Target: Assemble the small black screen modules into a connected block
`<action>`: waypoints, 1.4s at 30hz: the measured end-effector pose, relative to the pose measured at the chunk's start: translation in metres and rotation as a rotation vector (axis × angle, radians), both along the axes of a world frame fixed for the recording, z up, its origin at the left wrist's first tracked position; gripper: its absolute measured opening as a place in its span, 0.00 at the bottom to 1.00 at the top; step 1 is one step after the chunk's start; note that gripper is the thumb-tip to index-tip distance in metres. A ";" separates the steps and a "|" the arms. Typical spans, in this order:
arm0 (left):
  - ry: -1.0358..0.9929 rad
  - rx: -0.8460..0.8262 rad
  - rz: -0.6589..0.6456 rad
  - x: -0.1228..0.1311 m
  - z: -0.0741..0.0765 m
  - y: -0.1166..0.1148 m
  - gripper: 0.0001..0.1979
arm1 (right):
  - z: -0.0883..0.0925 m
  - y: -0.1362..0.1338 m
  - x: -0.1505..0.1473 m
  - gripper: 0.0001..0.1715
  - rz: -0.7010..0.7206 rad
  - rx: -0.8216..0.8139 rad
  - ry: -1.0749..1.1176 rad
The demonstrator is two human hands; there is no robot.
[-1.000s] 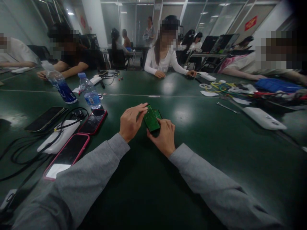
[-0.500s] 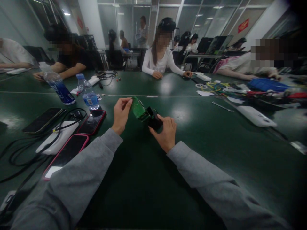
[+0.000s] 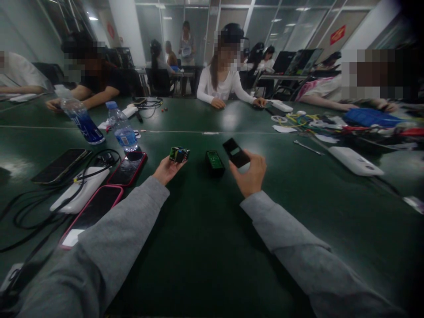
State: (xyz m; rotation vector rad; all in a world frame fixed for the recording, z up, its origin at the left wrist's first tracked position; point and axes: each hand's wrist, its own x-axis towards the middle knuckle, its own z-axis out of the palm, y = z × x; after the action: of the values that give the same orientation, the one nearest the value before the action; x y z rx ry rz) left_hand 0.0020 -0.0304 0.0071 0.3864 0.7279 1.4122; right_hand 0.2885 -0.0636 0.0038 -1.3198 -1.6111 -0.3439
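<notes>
The left hand (image 3: 166,172) pinches a small circuit assembly (image 3: 179,154) by its near side, its dark and coloured components facing outward above the fingers. The right hand (image 3: 252,174) grips a flat black cover (image 3: 236,152) between thumb and fingers at its sides, tilted, with a pale window near its middle. Between the two grips, touching neither, a black case (image 3: 215,164) with a green board inside rests on the green table (image 3: 212,229). Left of the left grip lie a red-edged phone (image 3: 127,169) and a pink-edged phone (image 3: 94,212), with a blue-capped bottle (image 3: 124,132) standing just beyond the nearer phone. Well right of the right grip lies a slim metal tool (image 3: 308,148).
</notes>
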 end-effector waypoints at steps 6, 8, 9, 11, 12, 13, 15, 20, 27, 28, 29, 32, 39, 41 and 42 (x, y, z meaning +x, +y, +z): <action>0.065 -0.074 0.076 0.004 -0.004 -0.002 0.07 | -0.026 0.026 0.028 0.35 -0.173 -0.246 0.171; 0.070 -0.073 0.096 0.004 -0.004 -0.003 0.06 | -0.032 0.029 0.031 0.37 -0.199 -0.347 0.209; 0.070 -0.068 0.102 0.004 -0.004 -0.004 0.06 | -0.034 0.030 0.032 0.39 -0.206 -0.397 0.222; 0.073 -0.052 0.107 0.004 -0.004 -0.004 0.05 | -0.036 0.030 0.035 0.43 -0.211 -0.470 0.240; 0.077 -0.044 0.115 0.005 -0.004 -0.004 0.05 | -0.035 0.030 0.036 0.45 -0.222 -0.475 0.248; 0.083 -0.040 0.129 0.005 -0.003 -0.004 0.04 | -0.032 0.029 0.036 0.48 -0.244 -0.445 0.255; 0.096 -0.030 0.161 0.007 -0.002 -0.004 0.03 | -0.022 0.023 0.033 0.51 -0.283 -0.286 0.239; 0.128 0.070 0.152 0.011 0.001 -0.005 0.02 | 0.014 -0.010 -0.017 0.35 0.120 -0.062 0.288; 0.245 0.236 0.078 0.024 0.014 -0.017 0.09 | 0.041 -0.030 -0.109 0.38 0.933 -0.926 1.003; 0.279 0.238 0.074 0.026 0.015 -0.018 0.09 | 0.043 -0.028 -0.115 0.38 0.984 -0.962 1.034; 0.313 0.238 0.069 0.028 0.016 -0.019 0.09 | 0.043 -0.025 -0.119 0.35 1.011 -0.971 1.049; 0.390 0.293 0.055 0.028 0.013 -0.017 0.08 | 0.041 -0.016 -0.123 0.23 0.947 -0.929 1.069; 0.616 0.376 0.242 0.005 -0.011 -0.001 0.11 | 0.033 0.004 -0.120 0.29 0.472 -0.551 0.342; 0.678 0.373 0.278 -0.001 -0.018 0.002 0.11 | 0.031 0.004 -0.126 0.29 0.326 -0.503 0.068; 0.708 0.378 0.275 -0.003 -0.020 0.003 0.10 | 0.030 0.004 -0.130 0.29 0.265 -0.492 -0.041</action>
State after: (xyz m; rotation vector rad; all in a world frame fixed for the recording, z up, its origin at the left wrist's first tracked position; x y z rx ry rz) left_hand -0.0010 -0.0272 -0.0129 1.1550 1.1111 1.6870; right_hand 0.1586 -0.0597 0.0333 -1.4345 -1.9558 0.2030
